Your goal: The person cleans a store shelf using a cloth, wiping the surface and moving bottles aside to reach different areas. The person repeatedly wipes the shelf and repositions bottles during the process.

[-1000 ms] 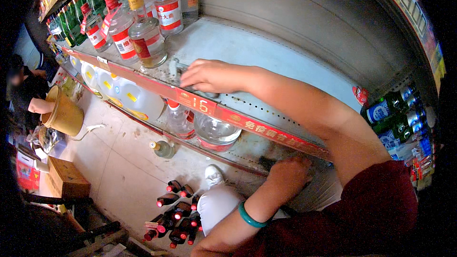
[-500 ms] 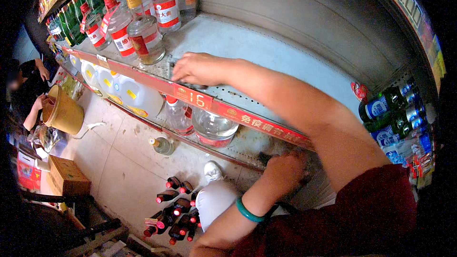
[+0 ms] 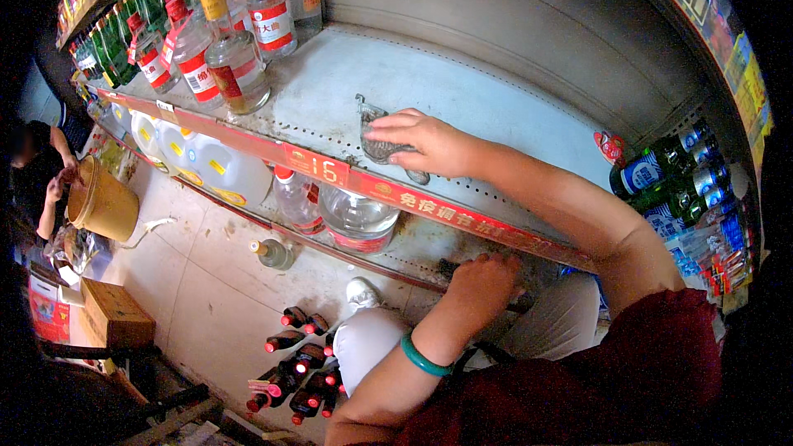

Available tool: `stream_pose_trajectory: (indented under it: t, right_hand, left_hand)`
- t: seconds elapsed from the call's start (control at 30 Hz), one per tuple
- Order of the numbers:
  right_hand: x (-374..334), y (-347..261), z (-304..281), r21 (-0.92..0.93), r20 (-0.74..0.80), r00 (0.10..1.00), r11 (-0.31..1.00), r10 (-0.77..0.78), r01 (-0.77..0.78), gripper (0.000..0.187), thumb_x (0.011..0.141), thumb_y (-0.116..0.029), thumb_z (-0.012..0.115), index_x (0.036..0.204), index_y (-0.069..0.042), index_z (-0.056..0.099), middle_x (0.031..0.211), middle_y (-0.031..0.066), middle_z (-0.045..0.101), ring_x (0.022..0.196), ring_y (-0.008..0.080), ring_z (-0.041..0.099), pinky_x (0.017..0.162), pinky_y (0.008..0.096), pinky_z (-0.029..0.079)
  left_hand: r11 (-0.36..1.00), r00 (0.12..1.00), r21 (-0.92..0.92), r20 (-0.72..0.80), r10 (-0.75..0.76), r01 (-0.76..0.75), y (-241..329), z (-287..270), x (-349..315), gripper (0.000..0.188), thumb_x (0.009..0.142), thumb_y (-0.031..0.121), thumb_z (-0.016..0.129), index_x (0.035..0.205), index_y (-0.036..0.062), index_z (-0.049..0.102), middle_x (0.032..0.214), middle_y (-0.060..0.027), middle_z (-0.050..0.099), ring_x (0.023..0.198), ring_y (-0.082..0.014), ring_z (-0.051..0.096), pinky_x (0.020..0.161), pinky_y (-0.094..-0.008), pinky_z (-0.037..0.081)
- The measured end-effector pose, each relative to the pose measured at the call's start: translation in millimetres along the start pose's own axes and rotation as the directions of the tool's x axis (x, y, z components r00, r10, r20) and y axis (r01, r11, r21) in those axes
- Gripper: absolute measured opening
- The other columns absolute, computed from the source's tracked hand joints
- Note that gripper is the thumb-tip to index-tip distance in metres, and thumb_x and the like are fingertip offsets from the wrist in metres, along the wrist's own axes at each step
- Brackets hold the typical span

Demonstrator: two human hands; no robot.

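On the upper shelf (image 3: 496, 124), my right hand (image 3: 425, 142) lies with its fingers stretched out over a dirty grey rag (image 3: 382, 128). The rag is spread on the shelf near its red front edge. Lower down, my left hand (image 3: 483, 287), below a green bangle (image 3: 424, 357), is at the dark, grimy front of the lower shelf. A small dark thing (image 3: 448, 268) is beside its fingers. Those fingers are partly in shadow, so whether they grip anything is unclear. Left of the rag stands a clear bottle with a gold cap (image 3: 239, 74).
Red-capped clear bottles (image 3: 271, 21) crowd the upper shelf's left end. Green bottles (image 3: 661, 173) lie at its right. Large plastic jugs (image 3: 227, 167) line the lower shelf. Several dark bottles (image 3: 306, 363) are on the floor by my knee. Another person (image 3: 54, 173) is beside a yellow bucket (image 3: 107, 206).
My right hand has moved right along the upper shelf with the rag, away from the gold-capped bottle. Its fingers have straightened and the rag is more spread. My left hand has hardly moved.
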State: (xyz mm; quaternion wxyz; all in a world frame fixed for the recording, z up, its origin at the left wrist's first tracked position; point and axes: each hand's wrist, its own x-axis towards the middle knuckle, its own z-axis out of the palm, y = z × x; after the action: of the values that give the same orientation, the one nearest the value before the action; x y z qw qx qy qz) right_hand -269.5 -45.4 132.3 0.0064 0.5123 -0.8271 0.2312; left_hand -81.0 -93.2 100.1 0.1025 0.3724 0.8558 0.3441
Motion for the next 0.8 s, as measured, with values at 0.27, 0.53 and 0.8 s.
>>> stream_pose_trajectory:
  t: [0.27,0.53,0.8]
  right_hand:
    - [27.7,-2.7,11.4,-0.099,-0.091,0.995,0.995,-0.029,0.02,0.038,0.075,-0.009,0.061,0.112,-0.008,0.059,0.114,0.0127,0.055,0.104,0.0306,0.048,0.095,0.0363,0.038]
    - [41.1,-19.5,0.3,-0.059,0.105,0.985,0.988,-0.139,0.146,0.029,0.075,-0.005,0.06,0.104,-0.004,0.062,0.103,0.0101,0.057,0.1,0.0279,0.048,0.088,0.0357,0.042]
    - [49.4,-13.2,-20.5,0.245,0.352,0.936,0.964,0.012,-0.104,0.025,0.083,-0.011,0.05,0.105,-0.004,0.062,0.098,0.0135,0.06,0.095,0.0268,0.053,0.085,0.0349,0.042]
  left_hand:
    - [0.995,0.999,0.098,-0.018,-0.027,0.028,2.8,-4.4,-1.5,0.031,0.076,0.031,0.063,0.091,0.0044,0.057,0.083,-0.0147,0.063,0.079,-0.0297,0.063,0.063,-0.0392,0.053]
    - [0.999,0.999,0.033,-0.044,0.022,-0.021,1.1,-1.0,1.6,0.031,0.076,0.031,0.063,0.092,0.0047,0.058,0.083,-0.0142,0.063,0.08,-0.0294,0.063,0.062,-0.0393,0.053]
    - [0.996,0.999,0.088,-0.031,-0.027,0.03,3.3,-5.3,-1.0,0.031,0.076,0.03,0.063,0.092,0.005,0.058,0.082,-0.0134,0.063,0.079,-0.0289,0.064,0.062,-0.0397,0.053]
